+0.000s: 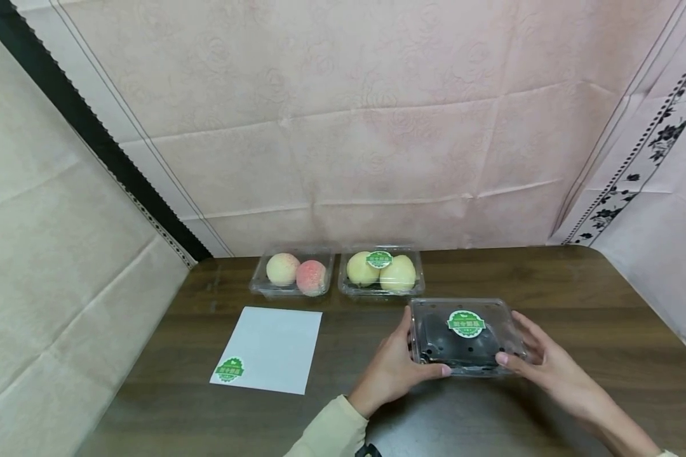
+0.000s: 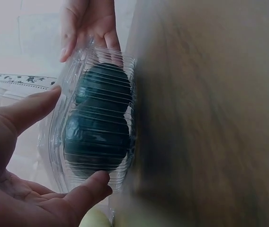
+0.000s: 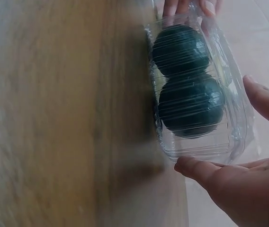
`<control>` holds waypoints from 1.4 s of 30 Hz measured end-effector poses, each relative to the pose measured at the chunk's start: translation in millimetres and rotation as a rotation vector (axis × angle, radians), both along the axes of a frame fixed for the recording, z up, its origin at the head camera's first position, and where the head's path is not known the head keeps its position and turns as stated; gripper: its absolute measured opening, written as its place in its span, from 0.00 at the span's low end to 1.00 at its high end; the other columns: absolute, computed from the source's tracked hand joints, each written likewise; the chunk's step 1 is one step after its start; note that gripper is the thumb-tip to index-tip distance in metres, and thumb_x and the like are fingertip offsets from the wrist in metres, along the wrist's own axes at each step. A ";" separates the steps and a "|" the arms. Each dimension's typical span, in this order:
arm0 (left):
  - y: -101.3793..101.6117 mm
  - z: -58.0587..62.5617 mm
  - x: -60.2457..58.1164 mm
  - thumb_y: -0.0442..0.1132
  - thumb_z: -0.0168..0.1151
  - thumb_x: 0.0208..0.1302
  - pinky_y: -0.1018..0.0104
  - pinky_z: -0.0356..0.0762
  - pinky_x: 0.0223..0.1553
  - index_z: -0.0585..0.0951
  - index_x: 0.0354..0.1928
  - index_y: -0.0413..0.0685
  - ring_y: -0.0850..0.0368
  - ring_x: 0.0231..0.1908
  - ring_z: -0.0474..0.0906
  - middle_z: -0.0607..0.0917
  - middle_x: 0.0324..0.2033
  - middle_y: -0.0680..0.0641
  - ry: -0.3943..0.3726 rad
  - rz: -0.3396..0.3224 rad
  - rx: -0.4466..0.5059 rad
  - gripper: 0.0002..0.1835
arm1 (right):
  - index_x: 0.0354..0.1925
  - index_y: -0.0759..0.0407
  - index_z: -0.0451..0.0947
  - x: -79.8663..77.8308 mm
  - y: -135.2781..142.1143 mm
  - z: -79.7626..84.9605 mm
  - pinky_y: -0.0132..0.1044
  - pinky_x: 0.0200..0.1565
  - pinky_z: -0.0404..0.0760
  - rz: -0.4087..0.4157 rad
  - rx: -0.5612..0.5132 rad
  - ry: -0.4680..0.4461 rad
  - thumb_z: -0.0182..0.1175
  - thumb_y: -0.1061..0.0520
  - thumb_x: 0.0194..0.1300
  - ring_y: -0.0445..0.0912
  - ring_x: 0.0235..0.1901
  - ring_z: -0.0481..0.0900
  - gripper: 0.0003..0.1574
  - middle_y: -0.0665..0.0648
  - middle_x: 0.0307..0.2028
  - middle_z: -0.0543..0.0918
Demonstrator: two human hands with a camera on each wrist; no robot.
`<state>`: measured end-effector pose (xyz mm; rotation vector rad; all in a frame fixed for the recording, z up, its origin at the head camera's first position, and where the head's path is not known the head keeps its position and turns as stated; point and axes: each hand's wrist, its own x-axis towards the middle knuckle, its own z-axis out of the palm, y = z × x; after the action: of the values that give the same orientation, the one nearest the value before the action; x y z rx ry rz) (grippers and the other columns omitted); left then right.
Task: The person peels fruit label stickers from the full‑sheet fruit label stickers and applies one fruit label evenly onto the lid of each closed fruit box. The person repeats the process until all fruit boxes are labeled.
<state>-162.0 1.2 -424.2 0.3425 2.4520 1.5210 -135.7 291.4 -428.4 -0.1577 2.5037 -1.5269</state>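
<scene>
Two-handed handling of a stickered box, right of centre on the tabletop (image 1: 171,425).
The clear rectangular plastic box (image 1: 494,312) containing two dark green rounded pieces (image 2: 96,137) sits nearer the person than the other boxes; whether its base touches the surface cannot be told. The left hand (image 1: 391,368) and right hand (image 1: 542,355) form the grip, clamped on opposite ends. A round green-and-white sticker (image 1: 466,324) is on top, so the step in hand is presumably positioning. The next move likely calls for a level set-down beside the stickered clear plastic box of two pale green fruits (image 1: 377,294). The clear plastic box of two pink-toned peaches (image 1: 280,293) shows no sticker; the white rectangular sheet (image 1: 274,349) bears one green sticker (image 1: 229,369), probably intended for it.
</scene>
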 end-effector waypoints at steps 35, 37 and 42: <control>25.5 -15.6 -15.3 0.33 0.67 0.72 0.66 0.88 0.42 0.87 0.46 0.36 0.59 0.35 0.88 0.91 0.42 0.38 -0.471 0.137 0.645 0.07 | 0.77 0.76 0.47 -13.4 19.1 4.5 0.37 0.39 0.88 -0.266 0.027 -0.102 0.46 0.37 0.85 0.43 0.34 0.82 0.49 0.63 0.42 0.81; 28.7 -16.4 -16.5 0.33 0.67 0.72 0.65 0.89 0.43 0.87 0.46 0.37 0.59 0.35 0.89 0.91 0.42 0.38 -0.464 0.178 0.662 0.07 | 0.77 0.77 0.47 -14.2 17.7 4.9 0.38 0.39 0.89 -0.279 -0.042 -0.110 0.42 0.39 0.86 0.43 0.33 0.82 0.47 0.58 0.39 0.78; 35.2 -17.7 -20.1 0.31 0.66 0.72 0.62 0.89 0.45 0.87 0.46 0.36 0.56 0.37 0.90 0.91 0.42 0.38 -0.439 0.244 0.706 0.07 | 0.78 0.77 0.40 -18.1 17.6 2.7 0.39 0.47 0.89 -0.248 -0.274 -0.137 0.32 0.55 0.88 0.42 0.41 0.85 0.35 0.62 0.51 0.75</control>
<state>-182.1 36.4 -441.9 -0.1781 1.6119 2.2478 -153.8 309.1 -425.8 0.2191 2.2660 -1.9034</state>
